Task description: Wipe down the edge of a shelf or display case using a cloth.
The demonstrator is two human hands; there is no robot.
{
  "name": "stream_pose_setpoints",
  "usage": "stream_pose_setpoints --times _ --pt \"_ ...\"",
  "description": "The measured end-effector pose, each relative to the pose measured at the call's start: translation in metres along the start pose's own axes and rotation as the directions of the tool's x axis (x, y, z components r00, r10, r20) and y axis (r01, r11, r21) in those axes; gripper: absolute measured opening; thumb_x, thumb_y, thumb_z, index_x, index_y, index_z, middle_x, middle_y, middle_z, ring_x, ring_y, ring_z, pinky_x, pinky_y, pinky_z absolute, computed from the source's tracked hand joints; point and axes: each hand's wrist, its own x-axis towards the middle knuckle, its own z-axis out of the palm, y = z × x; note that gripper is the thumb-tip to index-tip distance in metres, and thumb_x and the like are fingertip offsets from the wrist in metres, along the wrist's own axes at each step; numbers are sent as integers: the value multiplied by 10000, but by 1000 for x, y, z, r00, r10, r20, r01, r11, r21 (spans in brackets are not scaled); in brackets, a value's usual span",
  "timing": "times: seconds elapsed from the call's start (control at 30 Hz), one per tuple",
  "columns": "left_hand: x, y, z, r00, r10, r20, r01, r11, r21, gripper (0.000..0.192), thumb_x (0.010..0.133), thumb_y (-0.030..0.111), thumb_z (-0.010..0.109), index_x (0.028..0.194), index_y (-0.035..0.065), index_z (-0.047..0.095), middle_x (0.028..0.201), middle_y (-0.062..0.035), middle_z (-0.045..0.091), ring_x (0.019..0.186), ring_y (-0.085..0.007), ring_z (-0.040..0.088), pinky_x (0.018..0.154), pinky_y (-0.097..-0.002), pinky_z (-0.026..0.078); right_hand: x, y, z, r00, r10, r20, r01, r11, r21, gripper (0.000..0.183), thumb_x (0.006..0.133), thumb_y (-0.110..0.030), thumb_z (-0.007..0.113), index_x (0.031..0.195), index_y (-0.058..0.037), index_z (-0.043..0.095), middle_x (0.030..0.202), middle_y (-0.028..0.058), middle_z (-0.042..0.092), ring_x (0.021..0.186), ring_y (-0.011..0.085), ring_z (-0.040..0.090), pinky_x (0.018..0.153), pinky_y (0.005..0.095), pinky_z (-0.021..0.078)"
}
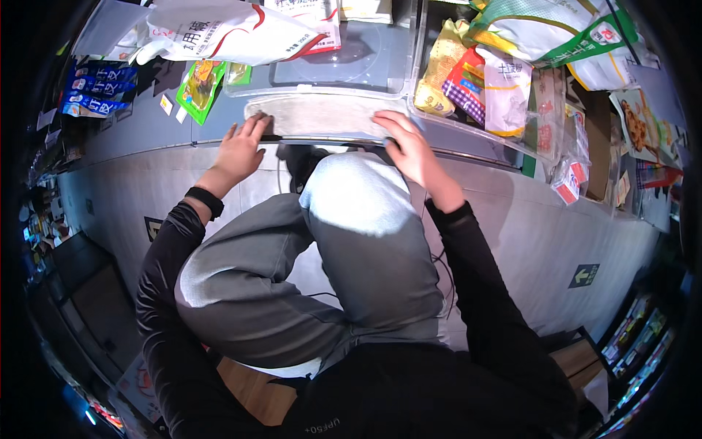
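Note:
A folded off-white cloth (pixel 323 115) lies lengthwise along the front edge of a grey shelf (pixel 159 120). On its left end rest the fingertips of my left hand (pixel 238 151), with the thumb off the cloth. My right hand (pixel 411 145) touches the other end, its fingers spread over the top. Right behind the cloth is a clear plastic bin (pixel 312 92). Large white printed bags (pixel 236 33) lean across its left part, while part of its bottom shows bare. What lies under the cloth is hidden.
A second clear bin (pixel 471 129) at right holds several food packets (pixel 507 90). Small boxes (pixel 570 181) hang past its right corner. Left of the cloth are a green packet (pixel 203 88) and blue packets (pixel 98 88). My knees (pixel 356 186) are close below the shelf edge.

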Motion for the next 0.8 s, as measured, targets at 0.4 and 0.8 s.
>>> stream_pose_setpoints --times 0.4,0.8 --pt "17 16 -13 986 165 -2 -155 925 -346 610 915 188 724 1488 121 526 1529 -175 490 1357 -404 531 1138 -434 461 -39 4 -36 999 6 -32 -3 996 92 522 857 148 493 1319 -42 640 1385 159 622 1316 348 579 1119 394 451" --pt "5 9 -12 992 111 52 -108 992 -63 808 917 122 669 1630 251 311 1648 -83 375 1470 -321 442 1236 -551 320 -25 -25 -11 997 6 -77 -27 963 -267 508 845 102 545 1319 -51 650 1460 104 593 1397 312 518 1170 423 419"
